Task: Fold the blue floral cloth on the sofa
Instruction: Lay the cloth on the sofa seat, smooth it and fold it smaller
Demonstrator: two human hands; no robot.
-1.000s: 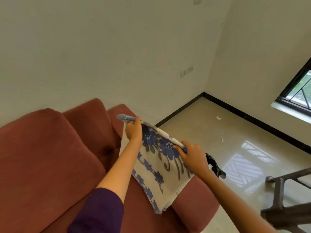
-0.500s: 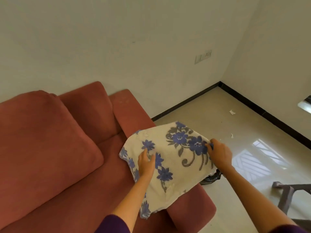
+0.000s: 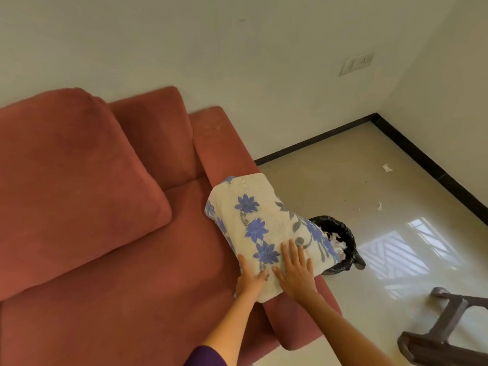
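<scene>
The cream cloth with blue flowers (image 3: 260, 220) lies folded over the right armrest of the red sofa (image 3: 132, 286), draped lengthwise along it. My left hand (image 3: 249, 280) rests flat on the cloth's near left edge, fingers straight. Just to its right, my right hand (image 3: 295, 273) presses flat on the cloth's near end with fingers spread. Neither hand grips the fabric.
A large red cushion (image 3: 71, 186) leans on the sofa back at left. A bin lined with a black bag (image 3: 340, 247) stands on the tiled floor right beside the armrest. A dark plastic stool (image 3: 446, 328) is at lower right. Paper scraps (image 3: 386, 168) lie on the floor.
The cloth, held up in the air by both hands a second ago, has come down onto the armrest. Both hands let go of it and now lie flat on its near end.
</scene>
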